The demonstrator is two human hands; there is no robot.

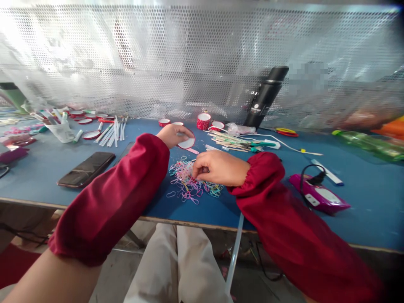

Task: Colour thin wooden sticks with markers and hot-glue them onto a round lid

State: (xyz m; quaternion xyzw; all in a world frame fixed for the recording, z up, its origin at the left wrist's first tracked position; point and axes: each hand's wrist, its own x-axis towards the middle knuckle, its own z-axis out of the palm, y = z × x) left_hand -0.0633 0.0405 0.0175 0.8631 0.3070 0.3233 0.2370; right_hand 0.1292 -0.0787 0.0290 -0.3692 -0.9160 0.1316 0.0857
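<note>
My left hand (175,135) is closed at a round white lid with a red rim (185,144), its fingers bent over the upper edge. Below and to the right, my right hand (219,167) is in a pinch at the pile of small coloured elastic bands (189,185). Its fingertips reach into the upper right of the pile; how many bands are between them cannot be made out. A short pink strip (192,151) lies between the two hands. Dark red sleeves cover both forearms.
Small red tins (203,121) stand behind the hands. Thin wooden sticks (229,141) and a black bottle (265,99) are at back right. A phone (86,169), white strips (110,134) and a cup of pens (61,129) are left; a purple packet (331,201) is right.
</note>
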